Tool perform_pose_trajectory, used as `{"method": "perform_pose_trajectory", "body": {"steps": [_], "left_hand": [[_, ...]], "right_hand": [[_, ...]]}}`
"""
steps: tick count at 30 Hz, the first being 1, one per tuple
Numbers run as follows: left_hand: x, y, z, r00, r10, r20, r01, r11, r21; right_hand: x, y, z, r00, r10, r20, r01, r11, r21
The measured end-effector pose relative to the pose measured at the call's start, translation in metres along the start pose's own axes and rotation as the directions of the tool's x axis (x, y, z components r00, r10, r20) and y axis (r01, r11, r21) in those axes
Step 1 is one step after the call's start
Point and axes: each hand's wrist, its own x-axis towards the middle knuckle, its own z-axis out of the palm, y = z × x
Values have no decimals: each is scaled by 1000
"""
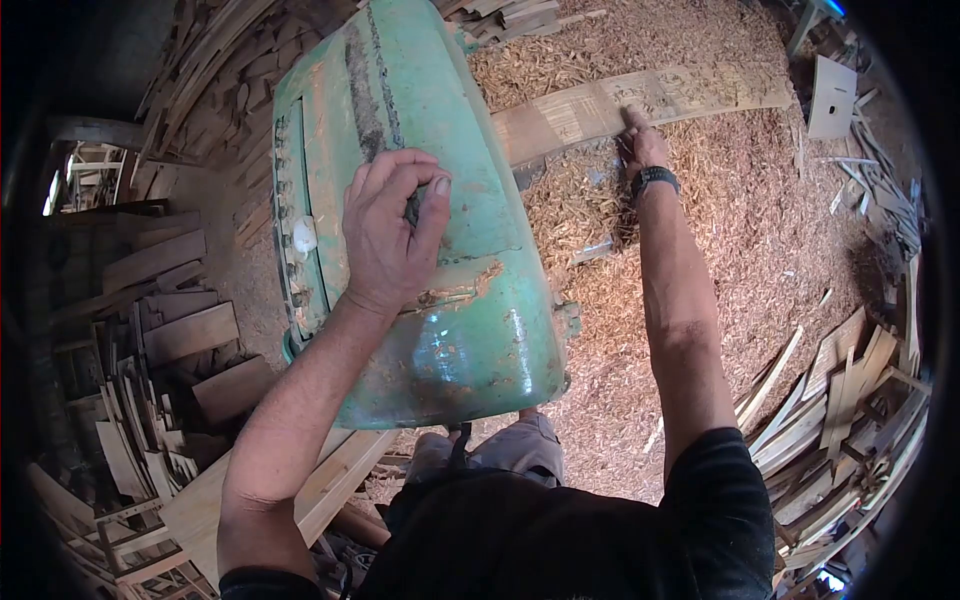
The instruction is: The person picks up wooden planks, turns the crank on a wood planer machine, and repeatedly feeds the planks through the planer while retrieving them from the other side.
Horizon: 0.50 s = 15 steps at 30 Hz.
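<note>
A long wooden board (570, 113) sticks out from the right side of a green machine (470, 190), over a bed of wood shavings. My right hand (643, 145), with a dark watch on the wrist, touches the board's near edge; its thumb or a finger lies on the top face, and the other fingers are partly hidden below. Above the machine's green cover is my left hand (395, 225), its fingers curled and the thumb close to the index finger. Whether it holds anything small cannot be made out.
Wood shavings (620, 330) cover the floor on the right. Stacked planks and offcuts (170, 260) lie at the left, with more wood strips (850, 390) at the lower right. A pale panel with a hole (831, 98) stands at the upper right.
</note>
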Motion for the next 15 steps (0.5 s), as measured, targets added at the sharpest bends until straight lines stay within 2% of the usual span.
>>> {"method": "perform_pose_trajectory", "body": {"steps": [3,7,9,12,14,15], "left_hand": [[0,0,-1,1000,0,8,0,1000,0],[-1,-2,0,1000,-17,12,17,1000,-23],[-1,-1,0,1000,-16,10,16,1000,-18],[0,3,-3,1000,-7,8,7,1000,-6],[1,4,-1,1000,6,7,-6,1000,-11],[1,3,-1,1000,10,-2,-10,1000,-10]], "right_hand": [[-7,-1,3,998,18,55,-21,998,60],[7,9,0,997,-7,77,7,1000,11],[-9,2,5,1000,-19,14,19,999,32],[-24,-9,7,1000,-13,22,13,1000,-2],[-59,-29,14,997,-77,10,76,997,26],[-45,-21,13,996,-86,-10,86,995,-42]]}}
